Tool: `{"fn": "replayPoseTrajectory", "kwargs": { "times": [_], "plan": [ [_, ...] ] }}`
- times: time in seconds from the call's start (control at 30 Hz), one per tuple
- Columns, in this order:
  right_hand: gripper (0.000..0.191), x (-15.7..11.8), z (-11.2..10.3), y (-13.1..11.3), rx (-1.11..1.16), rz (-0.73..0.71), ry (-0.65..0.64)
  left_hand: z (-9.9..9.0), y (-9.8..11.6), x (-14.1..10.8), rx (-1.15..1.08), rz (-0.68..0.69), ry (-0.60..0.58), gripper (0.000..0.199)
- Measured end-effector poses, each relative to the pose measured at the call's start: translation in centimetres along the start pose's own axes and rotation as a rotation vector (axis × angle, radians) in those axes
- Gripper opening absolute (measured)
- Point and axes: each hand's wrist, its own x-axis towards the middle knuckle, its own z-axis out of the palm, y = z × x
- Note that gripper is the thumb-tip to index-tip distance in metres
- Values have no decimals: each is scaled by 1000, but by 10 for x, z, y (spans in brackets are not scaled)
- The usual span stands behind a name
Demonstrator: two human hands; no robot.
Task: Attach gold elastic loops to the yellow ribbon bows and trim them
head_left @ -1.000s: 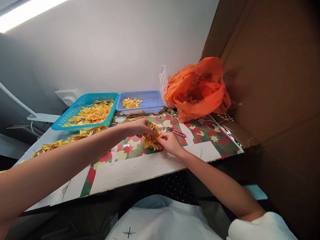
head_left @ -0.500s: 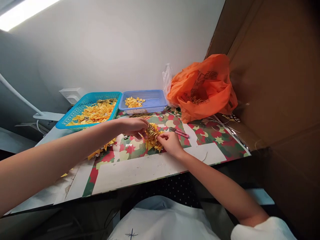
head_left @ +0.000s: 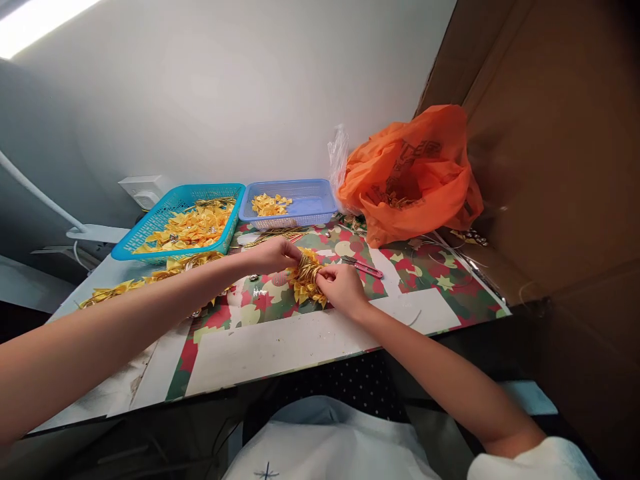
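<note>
A bunch of yellow flower-like pieces with gold wire stems (head_left: 309, 280) lies on the patterned table cover between my hands. My left hand (head_left: 275, 255) is at the bunch's upper left, its fingers closed on the gold stems. From the right, my right hand (head_left: 341, 287) pinches the edge of the same bunch with thumb and forefinger. Just behind my right hand lie small pink-handled snips (head_left: 367, 269). More yellow pieces with gold stems (head_left: 175, 267) are spread on the table behind my left forearm, which partly hides them.
A teal basket (head_left: 235, 223) of yellow pieces stands at the back left, beside a blue basket (head_left: 313, 217) with fewer pieces. An orange bag (head_left: 420, 180) is at the back right, near a cardboard wall (head_left: 560, 167). Gold stems (head_left: 280, 235) lie before the blue basket.
My left hand has drawn slightly back from over the bunch and its fingers are more closed. The view has shifted a little, and more yellow pieces show behind my left forearm.
</note>
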Motion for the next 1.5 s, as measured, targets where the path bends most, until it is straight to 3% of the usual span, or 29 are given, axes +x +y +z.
{"fn": "replayPoseTrajectory", "kwargs": {
  "times": [0.2,0.57,0.9,1.5],
  "plan": [
    [27,2,3,3,-23,-4,21,3,-10,6,31,111,26,18],
    [22,3,3,2,-10,45,63,-3,-7,-1,-58,67,-34,20],
    [25,4,8,1,34,30,58,1,-12,7,-5,103,-69,17],
    [26,7,15,9,184,-36,61,3,-7,7,52,189,-27,13]
  ]
}}
